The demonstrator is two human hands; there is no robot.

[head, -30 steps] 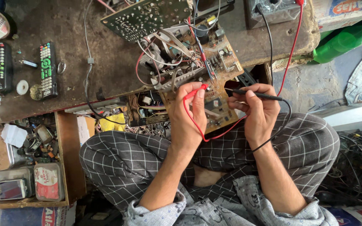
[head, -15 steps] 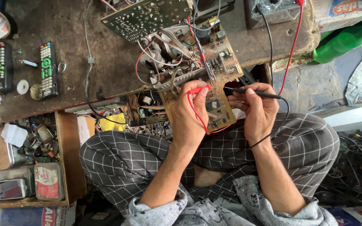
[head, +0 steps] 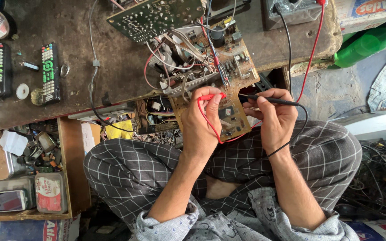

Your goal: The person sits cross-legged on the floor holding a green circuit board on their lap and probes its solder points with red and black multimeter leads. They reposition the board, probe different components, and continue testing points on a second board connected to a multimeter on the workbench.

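A brown circuit board crowded with components and wires lies over the edge of a dark workbench. My left hand pinches a red test probe, its tip pressed onto the board's near part. My right hand holds a black test probe that points left at the same area. The red lead and black lead run up to a meter at the top edge. I sit cross-legged in checked trousers.
A green circuit board stands tilted behind the brown one. Two remote controls lie on the bench at left. An open drawer holds tins and small parts. A green bottle lies at right, tangled cables on the floor.
Both hands have shifted the probe tips slightly along the near part of the brown board. Little else has moved.
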